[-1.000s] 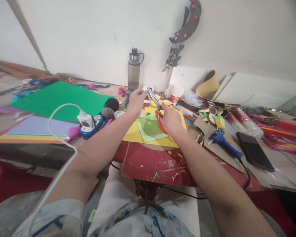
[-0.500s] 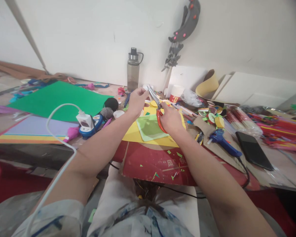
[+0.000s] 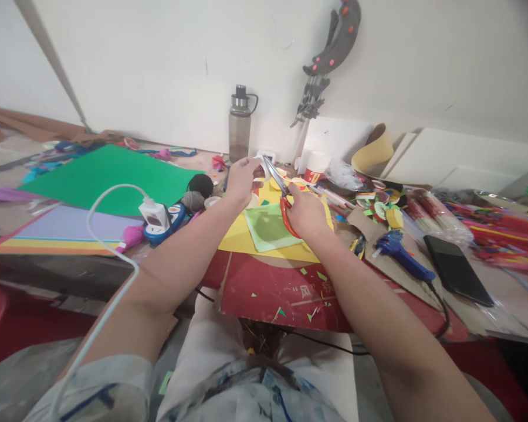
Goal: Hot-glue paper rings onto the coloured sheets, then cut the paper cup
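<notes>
My right hand (image 3: 307, 212) is closed around the orange-red handles of a pair of scissors (image 3: 285, 212). Their metal blades point up and to the left, close to my left fingertips. Between the fingers of my left hand (image 3: 241, 180) is a small white piece (image 3: 264, 170), which looks like paper; the blades lie against or just beside it. Below both hands, a light green sheet (image 3: 268, 227) rests on a larger yellow sheet (image 3: 233, 235). Small green scraps are scattered over the red cardboard (image 3: 264, 287) nearest me.
A water bottle (image 3: 239, 126) stands against the wall, with a paper cup (image 3: 315, 167) to its right. Over on the right lie a blue glue gun (image 3: 402, 256) and a black phone (image 3: 457, 269). Leftward are a green sheet (image 3: 110, 181) and a white plug (image 3: 154, 215) with its cable.
More of the white piece now shows between my left fingers, and the left hand has turned slightly. The scissor blades look closer together. The whole view has shifted a little.
</notes>
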{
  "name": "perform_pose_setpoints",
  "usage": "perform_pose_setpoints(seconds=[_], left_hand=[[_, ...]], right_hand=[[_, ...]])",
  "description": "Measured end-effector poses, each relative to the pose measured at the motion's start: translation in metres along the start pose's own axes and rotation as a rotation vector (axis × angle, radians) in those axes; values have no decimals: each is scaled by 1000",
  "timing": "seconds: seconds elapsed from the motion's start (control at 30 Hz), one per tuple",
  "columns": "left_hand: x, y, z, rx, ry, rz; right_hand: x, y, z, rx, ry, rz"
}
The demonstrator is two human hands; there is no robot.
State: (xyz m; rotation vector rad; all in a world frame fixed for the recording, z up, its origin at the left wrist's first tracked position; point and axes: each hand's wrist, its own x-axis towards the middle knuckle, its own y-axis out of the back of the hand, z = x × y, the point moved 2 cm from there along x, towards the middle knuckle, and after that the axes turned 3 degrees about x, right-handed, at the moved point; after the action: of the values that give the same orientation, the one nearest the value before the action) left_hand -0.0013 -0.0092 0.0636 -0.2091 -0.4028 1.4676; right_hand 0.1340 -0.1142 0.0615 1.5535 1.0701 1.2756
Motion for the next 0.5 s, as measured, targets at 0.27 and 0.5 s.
perform_pose_setpoints(seconds=[0.27, 0.5], left_hand=[[-8, -9, -5, 163, -77, -33], [-6, -5, 2, 235, -163, -29]], right_hand=[[2, -4, 6, -24, -6, 44], [0, 2, 2, -27, -5, 45]])
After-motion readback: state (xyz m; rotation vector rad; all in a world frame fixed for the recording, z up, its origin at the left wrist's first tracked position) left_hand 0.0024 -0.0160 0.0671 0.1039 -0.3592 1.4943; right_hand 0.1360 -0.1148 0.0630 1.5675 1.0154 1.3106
